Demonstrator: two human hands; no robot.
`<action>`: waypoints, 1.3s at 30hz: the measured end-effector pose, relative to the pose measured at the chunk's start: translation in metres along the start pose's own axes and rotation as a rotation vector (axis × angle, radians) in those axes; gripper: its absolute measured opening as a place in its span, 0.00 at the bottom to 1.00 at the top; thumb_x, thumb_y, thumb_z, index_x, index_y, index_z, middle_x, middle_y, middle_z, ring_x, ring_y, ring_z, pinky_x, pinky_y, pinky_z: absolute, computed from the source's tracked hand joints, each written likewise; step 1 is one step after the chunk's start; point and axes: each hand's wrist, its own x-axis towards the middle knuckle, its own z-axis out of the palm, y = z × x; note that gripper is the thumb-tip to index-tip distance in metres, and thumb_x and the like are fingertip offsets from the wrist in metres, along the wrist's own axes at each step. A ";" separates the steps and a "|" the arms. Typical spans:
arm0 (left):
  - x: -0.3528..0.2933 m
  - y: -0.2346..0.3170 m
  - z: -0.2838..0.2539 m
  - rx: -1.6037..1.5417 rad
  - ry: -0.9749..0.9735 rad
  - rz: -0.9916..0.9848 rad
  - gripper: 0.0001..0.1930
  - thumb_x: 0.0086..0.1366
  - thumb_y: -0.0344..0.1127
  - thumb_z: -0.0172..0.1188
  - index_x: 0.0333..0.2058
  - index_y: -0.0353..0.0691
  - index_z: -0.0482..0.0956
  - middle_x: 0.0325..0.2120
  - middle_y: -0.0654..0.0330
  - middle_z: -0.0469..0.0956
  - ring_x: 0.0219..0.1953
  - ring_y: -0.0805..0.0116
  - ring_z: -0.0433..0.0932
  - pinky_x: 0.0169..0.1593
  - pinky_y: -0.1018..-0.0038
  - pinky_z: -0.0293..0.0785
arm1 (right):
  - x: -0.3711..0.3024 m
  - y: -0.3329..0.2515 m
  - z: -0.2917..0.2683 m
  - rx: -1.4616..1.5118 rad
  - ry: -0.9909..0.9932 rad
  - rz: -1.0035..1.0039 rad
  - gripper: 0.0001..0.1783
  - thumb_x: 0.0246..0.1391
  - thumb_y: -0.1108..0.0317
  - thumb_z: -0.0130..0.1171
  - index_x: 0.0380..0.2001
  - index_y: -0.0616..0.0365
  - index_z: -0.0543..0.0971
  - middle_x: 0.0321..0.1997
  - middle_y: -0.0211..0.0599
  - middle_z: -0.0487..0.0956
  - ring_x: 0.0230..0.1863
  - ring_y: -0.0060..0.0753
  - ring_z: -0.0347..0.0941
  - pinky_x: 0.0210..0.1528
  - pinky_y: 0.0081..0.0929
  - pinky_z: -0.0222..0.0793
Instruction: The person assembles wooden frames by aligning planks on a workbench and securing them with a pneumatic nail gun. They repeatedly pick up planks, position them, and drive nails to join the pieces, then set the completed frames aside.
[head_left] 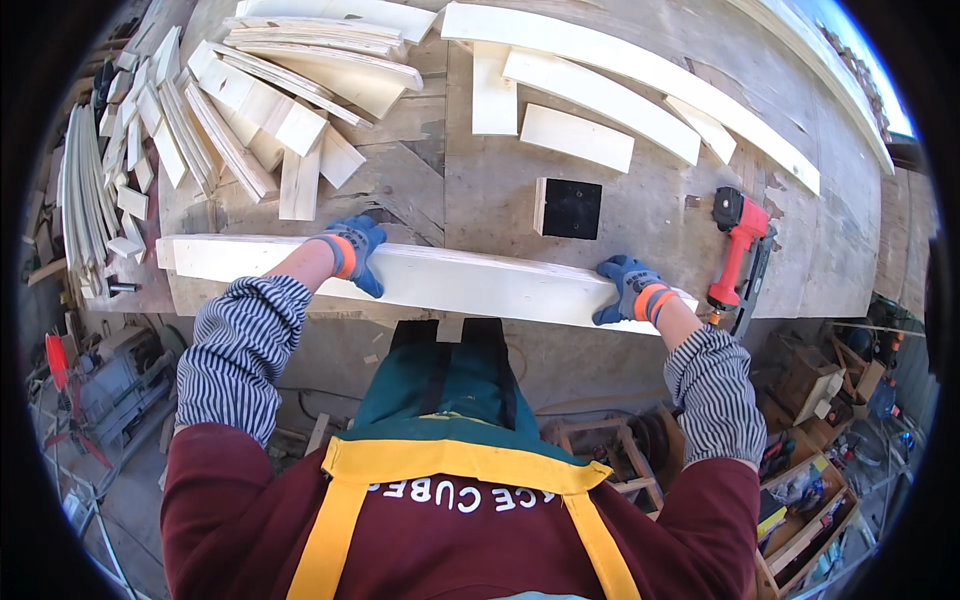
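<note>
Across the scene spreads the big worktop (660, 210), and over at its far left a loose fan of pale planks (245, 92) crowds the surface! Along the near edge, right in front of the person, runs the long wooden piece (480, 280). Off its right end lies a red nail gun (741, 245). And here's the gloved left hand (353, 252), gripping the piece left of its middle; the right hand (633, 291) clasps it near the right end. Smallest, a black-faced block (572, 209) sits just beyond, nearer the right hand.
</note>
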 end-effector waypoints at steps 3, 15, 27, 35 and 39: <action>0.004 -0.004 0.002 -0.042 0.007 0.040 0.54 0.36 0.65 0.75 0.60 0.42 0.70 0.57 0.48 0.69 0.61 0.47 0.67 0.62 0.56 0.66 | -0.023 0.001 0.020 0.003 0.280 0.134 0.54 0.30 0.36 0.75 0.61 0.51 0.73 0.69 0.46 0.65 0.68 0.54 0.62 0.67 0.47 0.62; 0.014 -0.006 0.025 0.066 -0.030 0.056 0.58 0.34 0.67 0.76 0.63 0.41 0.67 0.61 0.44 0.65 0.66 0.43 0.62 0.67 0.56 0.61 | -0.004 -0.035 0.220 2.785 1.074 0.175 0.39 0.54 0.38 0.64 0.62 0.49 0.70 0.62 0.38 0.74 0.60 0.44 0.70 0.66 0.42 0.63; -0.005 0.022 0.013 0.029 -0.156 0.061 0.61 0.38 0.66 0.75 0.67 0.41 0.61 0.65 0.45 0.62 0.68 0.46 0.60 0.69 0.58 0.59 | 0.001 -0.046 0.230 2.826 1.382 -0.038 0.37 0.54 0.47 0.68 0.61 0.54 0.70 0.59 0.40 0.76 0.59 0.44 0.73 0.65 0.47 0.67; -0.020 0.028 0.001 -0.286 -0.147 0.388 0.57 0.45 0.58 0.75 0.68 0.35 0.57 0.66 0.44 0.63 0.68 0.53 0.62 0.69 0.63 0.60 | -0.074 -0.061 0.202 2.562 1.486 -0.226 0.42 0.55 0.41 0.63 0.64 0.55 0.66 0.61 0.42 0.74 0.60 0.45 0.72 0.65 0.45 0.66; -0.040 0.045 -0.011 -0.346 -0.298 0.329 0.49 0.44 0.56 0.76 0.61 0.33 0.69 0.56 0.45 0.74 0.58 0.55 0.74 0.61 0.63 0.70 | -0.090 -0.068 0.197 2.426 1.570 -0.235 0.46 0.54 0.36 0.61 0.66 0.56 0.64 0.64 0.42 0.72 0.62 0.45 0.69 0.67 0.45 0.63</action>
